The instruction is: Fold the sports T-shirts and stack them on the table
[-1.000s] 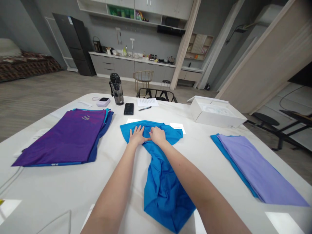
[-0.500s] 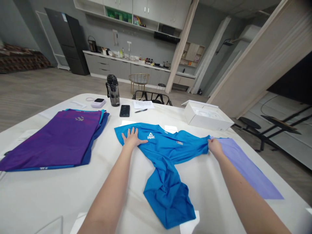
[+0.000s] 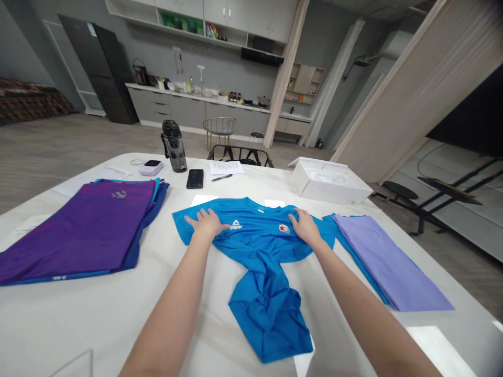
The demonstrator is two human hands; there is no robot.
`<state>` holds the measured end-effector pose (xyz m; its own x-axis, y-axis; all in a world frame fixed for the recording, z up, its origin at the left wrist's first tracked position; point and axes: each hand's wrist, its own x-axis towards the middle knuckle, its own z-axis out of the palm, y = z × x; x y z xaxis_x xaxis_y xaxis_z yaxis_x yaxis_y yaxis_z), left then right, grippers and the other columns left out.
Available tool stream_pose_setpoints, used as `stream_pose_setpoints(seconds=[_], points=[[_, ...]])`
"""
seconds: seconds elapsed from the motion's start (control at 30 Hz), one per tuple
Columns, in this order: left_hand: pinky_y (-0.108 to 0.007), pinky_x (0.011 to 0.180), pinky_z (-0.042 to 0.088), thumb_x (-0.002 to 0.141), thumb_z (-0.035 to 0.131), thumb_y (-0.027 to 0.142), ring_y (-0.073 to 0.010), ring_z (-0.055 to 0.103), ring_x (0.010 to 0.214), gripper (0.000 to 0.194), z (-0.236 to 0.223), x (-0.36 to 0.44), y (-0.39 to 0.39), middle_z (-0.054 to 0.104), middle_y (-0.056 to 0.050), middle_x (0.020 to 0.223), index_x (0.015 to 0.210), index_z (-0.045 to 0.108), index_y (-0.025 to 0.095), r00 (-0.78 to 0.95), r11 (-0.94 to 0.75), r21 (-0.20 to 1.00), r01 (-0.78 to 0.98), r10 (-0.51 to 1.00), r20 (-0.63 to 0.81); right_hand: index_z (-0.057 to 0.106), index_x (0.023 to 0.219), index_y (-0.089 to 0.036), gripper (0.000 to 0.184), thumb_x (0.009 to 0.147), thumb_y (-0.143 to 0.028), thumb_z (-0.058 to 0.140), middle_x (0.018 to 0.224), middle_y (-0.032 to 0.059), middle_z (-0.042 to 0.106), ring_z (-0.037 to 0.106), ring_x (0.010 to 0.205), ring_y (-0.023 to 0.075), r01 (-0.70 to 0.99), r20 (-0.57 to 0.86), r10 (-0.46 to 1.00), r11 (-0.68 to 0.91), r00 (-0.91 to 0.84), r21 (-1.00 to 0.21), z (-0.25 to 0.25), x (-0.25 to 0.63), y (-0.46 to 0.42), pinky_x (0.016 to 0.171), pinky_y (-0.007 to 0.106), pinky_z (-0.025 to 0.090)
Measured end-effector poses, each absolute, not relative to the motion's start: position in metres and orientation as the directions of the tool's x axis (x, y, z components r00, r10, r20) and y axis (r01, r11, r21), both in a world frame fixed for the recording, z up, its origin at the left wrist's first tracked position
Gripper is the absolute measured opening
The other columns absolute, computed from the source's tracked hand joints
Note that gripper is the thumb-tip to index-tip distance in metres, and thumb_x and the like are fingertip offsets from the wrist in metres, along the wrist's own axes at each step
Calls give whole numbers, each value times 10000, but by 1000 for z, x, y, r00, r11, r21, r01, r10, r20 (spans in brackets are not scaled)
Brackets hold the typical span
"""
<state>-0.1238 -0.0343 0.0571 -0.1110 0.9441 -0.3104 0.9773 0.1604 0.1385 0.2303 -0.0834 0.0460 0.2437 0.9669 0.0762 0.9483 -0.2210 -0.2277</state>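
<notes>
A blue T-shirt (image 3: 259, 238) lies on the white table (image 3: 157, 324), its shoulders and sleeves spread wide and its lower part bunched and twisted toward me. A white PEAK logo and a round badge with a red star show on its chest. My left hand (image 3: 207, 224) lies with fingers spread on the shirt's left shoulder, beside the logo. On the other shoulder, near the badge, rests my right hand (image 3: 305, 226), its fingers stretched out over the cloth. Just past the right sleeve is a folded lavender garment (image 3: 393, 262) with blue cloth under its edge.
At the left lies a stack of folded garments, a purple shirt (image 3: 86, 230) on top. Along the back stand a dark bottle (image 3: 174, 146), a small lavender device (image 3: 151, 168), a phone (image 3: 195, 178), a pen (image 3: 222, 177), a printed paper (image 3: 227, 167) and a white box (image 3: 330, 180).
My right hand has let go of the right sleeve's end and moved left onto the shirt's shoulder. The sleeve now lies flatter, and the star badge is fully visible. My left hand stays on its shoulder.
</notes>
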Motion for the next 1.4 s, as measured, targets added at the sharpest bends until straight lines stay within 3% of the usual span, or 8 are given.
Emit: stream_pose_setpoints(seconds=[0.1, 0.2, 0.5, 0.83, 1.07, 1.2, 1.33, 1.4], points=[[-668, 1213, 72, 930, 348, 689, -340, 88, 1564, 874, 42, -126, -31, 103, -129, 1694, 1631, 183, 192, 94, -72, 249, 966, 993, -78, 250, 1608, -353, 737, 967, -708, 164, 1696, 29, 155, 132, 1522, 401, 904, -159, 917, -392, 367, -174, 29, 204, -71, 1137, 727, 168], [-670, 1215, 57, 955, 188, 696, -303, 82, 1569, 778, 24, -127, -27, 107, -35, 1699, 1618, 241, 292, 119, -83, 293, 953, 987, -107, 150, 1617, -426, 810, 904, -809, 124, 1712, -38, -3, -39, 1532, 433, 897, -227, 899, -413, 375, -153, 22, 200, -61, 1101, 800, 15], [-725, 1185, 12, 921, 132, 732, -352, 38, 1566, 815, 14, -110, 0, 99, -2, 1701, 1616, 237, 321, -76, 100, 241, 965, 991, -110, 166, 1604, -460, 881, 838, -894, 117, 1710, -54, 7, -52, 1530, 448, 912, -180, 928, -358, 325, -202, 17, 221, -18, 1073, 831, -26], [-701, 1190, 45, 918, 117, 702, -349, 49, 1566, 852, 12, -97, 48, 124, -78, 1703, 1620, 240, 236, -244, 254, 240, 937, 967, -70, 167, 1610, -437, 905, 835, -900, 116, 1715, 7, 12, -44, 1512, 496, 890, -143, 913, -406, 383, -210, 8, 231, 28, 1041, 852, -44], [-667, 1203, 46, 935, 124, 680, -350, 84, 1563, 883, 3, -98, 79, 162, -200, 1678, 1610, 247, 123, -267, 261, 215, 941, 964, -1, 187, 1607, -438, 917, 824, -913, 138, 1715, 18, 14, -39, 1505, 516, 887, -134, 910, -414, 393, -207, 5, 237, 50, 1036, 854, -56], [-621, 1226, 33, 965, 160, 641, -341, 86, 1564, 827, 16, -94, 62, 138, -166, 1690, 1614, 240, 134, -132, 119, 218, 969, 990, 45, 190, 1610, -428, 904, 838, -895, 132, 1715, 19, 34, -31, 1509, 504, 891, -110, 914, -404, 389, -207, 6, 236, 47, 1048, 847, -48], [-466, 1270, -26, 1007, 199, 561, -256, 58, 1574, 674, 29, -76, 12, 151, 1, 1701, 1603, 305, 266, 302, -323, 180, 929, 944, 132, 197, 1610, -423, 894, 848, -884, 126, 1714, 22, 42, -5, 1516, 489, 891, -102, 915, -403, 390, -207, 8, 232, 44, 1054, 841, -39], [-464, 1273, -16, 997, 208, 618, -260, 85, 1572, 659, 27, -69, -11, 192, 49, 1688, 1569, 376, 337, 377, -380, 208, 901, 924, 57, 192, 1614, -410, 893, 854, -877, 135, 1714, 28, 34, -4, 1515, 491, 891, -108, 913, -407, 393, -202, 8, 231, 45, 1053, 842, -35]])
